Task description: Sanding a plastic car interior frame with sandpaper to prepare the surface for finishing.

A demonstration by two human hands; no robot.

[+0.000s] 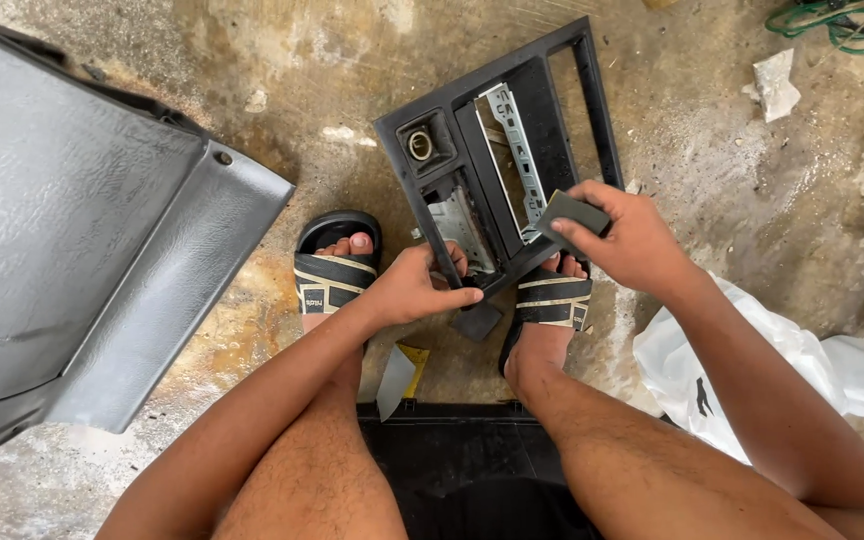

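Right hand [632,240] fingers pinch a small dark sanding pad [572,215], pressed flat on the black plastic console frame [552,100]. Left hand [417,290] fingers curl closed around the frame's lower edge, thumb on top. Frame leans tilted over both sandalled feet on the stained concrete floor [732,170]. Grey car trim panel [82,250] lies left, white plastic bag [742,370] right.

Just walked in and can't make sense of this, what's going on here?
A person sits low over a stained concrete floor. The left hand steadies the lower edge of a black plastic car console frame, while the right hand presses a small dark sanding block against it. A large grey panel lies to the left.
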